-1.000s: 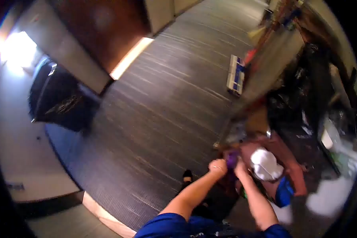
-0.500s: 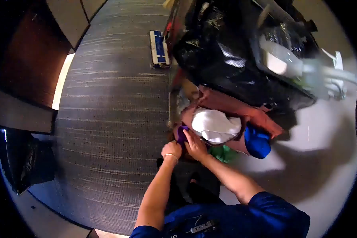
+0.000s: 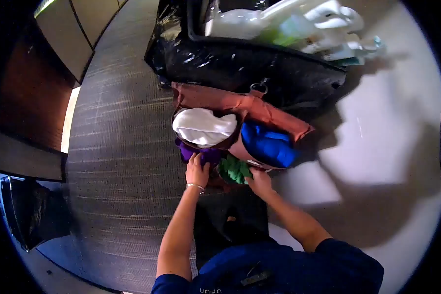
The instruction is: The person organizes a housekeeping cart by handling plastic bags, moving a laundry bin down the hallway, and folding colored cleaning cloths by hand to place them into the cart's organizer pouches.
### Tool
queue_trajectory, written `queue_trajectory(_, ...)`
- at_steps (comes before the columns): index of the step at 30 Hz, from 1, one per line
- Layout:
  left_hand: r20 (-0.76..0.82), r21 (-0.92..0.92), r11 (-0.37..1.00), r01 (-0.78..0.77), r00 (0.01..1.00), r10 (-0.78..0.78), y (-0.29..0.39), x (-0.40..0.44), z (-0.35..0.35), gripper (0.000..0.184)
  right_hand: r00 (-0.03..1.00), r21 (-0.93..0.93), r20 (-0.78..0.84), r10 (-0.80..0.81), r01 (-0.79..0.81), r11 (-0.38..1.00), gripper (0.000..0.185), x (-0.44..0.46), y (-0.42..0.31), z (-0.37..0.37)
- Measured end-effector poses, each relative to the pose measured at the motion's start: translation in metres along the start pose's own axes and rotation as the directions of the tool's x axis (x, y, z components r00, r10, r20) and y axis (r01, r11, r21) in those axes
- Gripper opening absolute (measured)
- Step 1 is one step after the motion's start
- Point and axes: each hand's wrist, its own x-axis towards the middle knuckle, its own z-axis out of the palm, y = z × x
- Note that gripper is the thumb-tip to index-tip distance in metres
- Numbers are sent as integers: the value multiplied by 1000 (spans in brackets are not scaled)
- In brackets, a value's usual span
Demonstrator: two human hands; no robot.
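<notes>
A reddish-brown fabric pocket organizer (image 3: 208, 95) hangs on the front of a black bag. Its upper pockets hold a bundled white cloth (image 3: 203, 127) and a blue cloth (image 3: 267, 145). Lower down sit a purple cloth (image 3: 208, 156) and a crumpled green cloth (image 3: 234, 170). My left hand (image 3: 197, 171) rests with outstretched fingers against the purple cloth. At the right edge of the green cloth, my right hand (image 3: 260, 183) pinches it, its fingers partly hidden.
Beyond the organizer stands the black bag (image 3: 240, 73) of a cart, with several spray bottles (image 3: 323, 24) in a tray on top. A pale wall (image 3: 387, 147) rises on the right. Patterned carpet (image 3: 117, 161) runs along the left, where a black-lined bin (image 3: 36, 210) stands.
The view has shifted, bringing the organizer and bottles further left. My right hand has moved from beside the purple cloth to the green one. My left hand's fingers have opened out over the purple cloth.
</notes>
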Motion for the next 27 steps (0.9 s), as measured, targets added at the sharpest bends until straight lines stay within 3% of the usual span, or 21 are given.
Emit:
queue_trajectory(1,-123,-101,994,42,991,-55,1,-11,6,48,995,71,103,18,-25,997,26,6,-5,-5)
queue_trajectory(2,-68,-277,949,150,982,-175,4,-24,14,54,995,171,82,-51,37,985,19,-1,-35,-18)
queue_trajectory(4,208,-220,972,86,977,-39,-109,-49,92,31,911,366,194,-364,278,888,18,-45,-93,-50)
queue_trajectory(5,375,-700,567,435,899,-226,-45,-94,53,31,818,555,282,-502,288,781,19,-73,-111,-56)
queue_trajectory(6,453,-816,269,512,855,-251,-14,-119,26,31,704,688,283,-651,324,649,24,-101,-112,-43)
queue_trajectory(7,484,-834,157,529,838,-251,-3,-141,8,31,543,709,404,-736,322,627,30,-119,-113,-41)
queue_trajectory(8,489,-843,109,527,834,-254,8,-159,-13,31,455,752,446,-771,277,598,29,-138,-110,-29)
queue_trajectory(9,479,-856,72,512,838,-261,19,-179,-38,31,327,709,587,-740,234,665,31,-150,-112,-28)
queue_trajectory(11,419,-890,55,453,859,-294,38,-215,-83,31,198,747,621,-759,145,649,32,-165,-106,-39)
queue_trajectory(14,223,-936,160,312,882,-414,43,-255,-117,31,283,758,615,-736,46,650,27,-166,-74,-36)
queue_trajectory(15,147,-934,222,279,870,-470,41,-267,-120,31,378,777,424,-823,315,545,30,-165,-60,-22)
queue_trajectory(16,92,-901,308,306,828,-553,-4,-288,-117,33,434,637,571,-696,300,710,34,-161,-59,-36)
queue_trajectory(17,-60,-868,412,277,765,-641,7,-286,-117,35,489,468,685,-541,275,840,37,-152,-61,-52)
queue_trajectory(19,-281,-845,528,90,765,-580,40,-278,-115,28,613,446,587,-528,299,843,42,-147,-52,-65)
queue_trajectory(20,-296,-843,532,75,762,-576,53,-275,-115,28,558,462,673,-486,197,865,54,-141,-51,-73)
queue_trajectory(21,-250,-870,491,46,816,-521,65,-272,-115,31,554,463,668,-497,215,860,54,-141,-50,-74)
queue_trajectory(23,-228,-891,453,1,863,-451,87,-264,-120,33,635,627,384,-670,354,694,70,-137,-49,-74)
queue_trajectory(24,-202,-869,495,31,889,-410,96,-263,-123,33,650,633,363,-668,354,688,82,-136,-55,-87)
queue_trajectory(25,-171,-841,538,61,913,-371,113,-260,-130,34,640,638,357,-680,365,678,82,-134,-59,-90)
queue_trajectory(26,-152,-913,407,16,915,-375,133,-259,-136,35,689,577,263,-675,449,682,83,-132,-64,-92)
queue_trajectory(27,-165,-908,419,7,913,-372,153,-260,-145,35,727,509,161,-668,519,687,84,-131,-68,-93)
